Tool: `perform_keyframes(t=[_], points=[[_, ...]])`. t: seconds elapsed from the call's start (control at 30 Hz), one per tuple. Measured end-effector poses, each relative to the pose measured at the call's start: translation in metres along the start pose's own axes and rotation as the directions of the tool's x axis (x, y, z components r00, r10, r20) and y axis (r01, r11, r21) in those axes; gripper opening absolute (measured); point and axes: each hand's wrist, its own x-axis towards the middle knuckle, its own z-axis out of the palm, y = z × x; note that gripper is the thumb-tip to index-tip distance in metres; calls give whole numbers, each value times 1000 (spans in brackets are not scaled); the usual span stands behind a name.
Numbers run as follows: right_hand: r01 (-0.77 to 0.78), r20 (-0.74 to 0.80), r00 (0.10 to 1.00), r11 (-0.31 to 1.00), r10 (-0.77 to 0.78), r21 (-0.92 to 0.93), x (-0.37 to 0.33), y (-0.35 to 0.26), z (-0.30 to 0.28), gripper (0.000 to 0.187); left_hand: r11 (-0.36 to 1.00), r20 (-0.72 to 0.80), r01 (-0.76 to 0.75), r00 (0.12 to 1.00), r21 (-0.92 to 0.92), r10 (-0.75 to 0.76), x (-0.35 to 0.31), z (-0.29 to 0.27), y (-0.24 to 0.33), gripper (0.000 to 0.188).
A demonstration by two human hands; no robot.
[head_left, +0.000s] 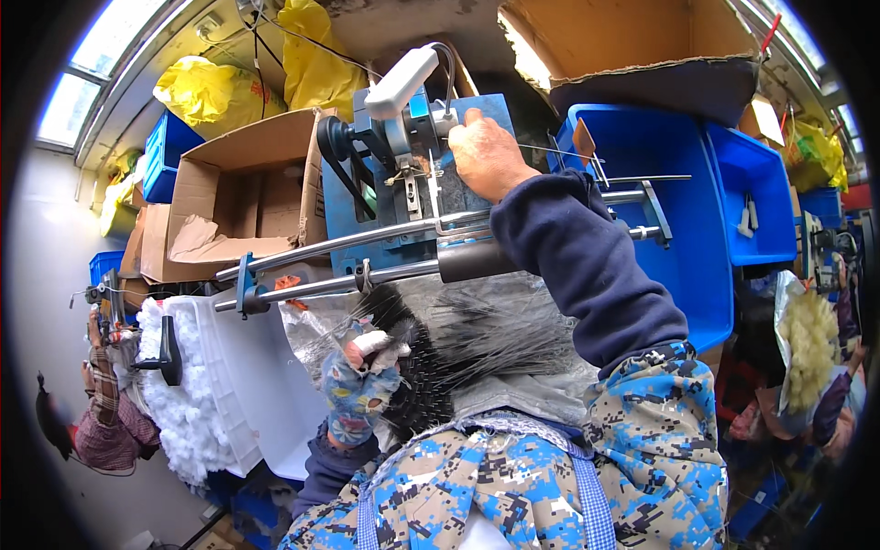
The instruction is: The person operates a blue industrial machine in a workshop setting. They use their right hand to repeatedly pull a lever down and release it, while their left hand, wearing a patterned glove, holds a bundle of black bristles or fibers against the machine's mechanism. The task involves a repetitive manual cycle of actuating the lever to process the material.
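My right hand (492, 158) reaches over a small blue-based machine (403, 183), its fingers curled beside a white cylindrical part (445, 119). What those fingers grip, if anything, is hidden. My left hand (360, 383), in a worn blue patterned glove with pale wrapping on the fingers, is closed low in front of the machine. A small grey tuft shows by its fingertips, but I cannot make out what it grips. Beside it lies a black bristly bundle (423, 380). Many thin dark strands (495, 335) spread rightward over a silvery sheet (550, 367).
Two metal rails (344, 282) cross the machine's front. A white lamp (401, 82) hangs above it. An open cardboard box (261, 183) stands left, a large blue bin (674, 220) right. White fluffy material (179, 394) lies beside a white tub (266, 394). Other people work at both sides.
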Motion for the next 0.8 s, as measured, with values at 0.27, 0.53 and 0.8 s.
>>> perform_keyframes(t=[0.27, 0.53, 0.8], points=[[73, 6, 997, 997, -73, 38, 0, 2, 4, 13, 989, -15, 63, 998, -133, -65, -1, 6, 1, 17], [123, -24, 992, 992, -123, 20, 0, 1, 4, 11, 990, -28, -50, 998, 134, 54, -1, 7, -3, 18], [115, 3, 993, 993, -115, 27, 2, 0, 2, 12, 991, 2, -57, 998, 122, 57, 0, 8, -4, 22]])
